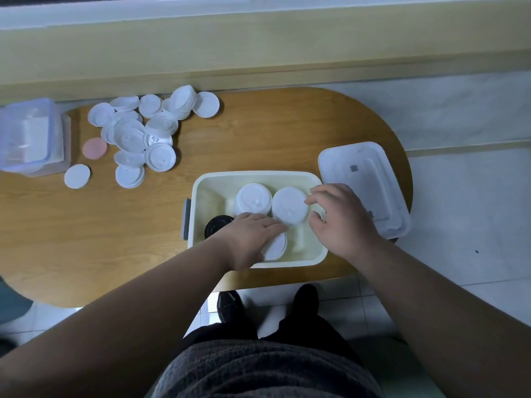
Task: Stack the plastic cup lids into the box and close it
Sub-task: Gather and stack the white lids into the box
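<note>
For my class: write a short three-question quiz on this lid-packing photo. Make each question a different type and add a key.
1. Fill in: the loose white lids lie on the table to the ___ of the box.
2. The right hand has its fingertips on: A the right lid stack; B the clear container; C the pink lid.
3. True or false: the box cover is fitted on the box.
Key: 1 left; 2 A; 3 false, it lies on the table to the right of the box.
</note>
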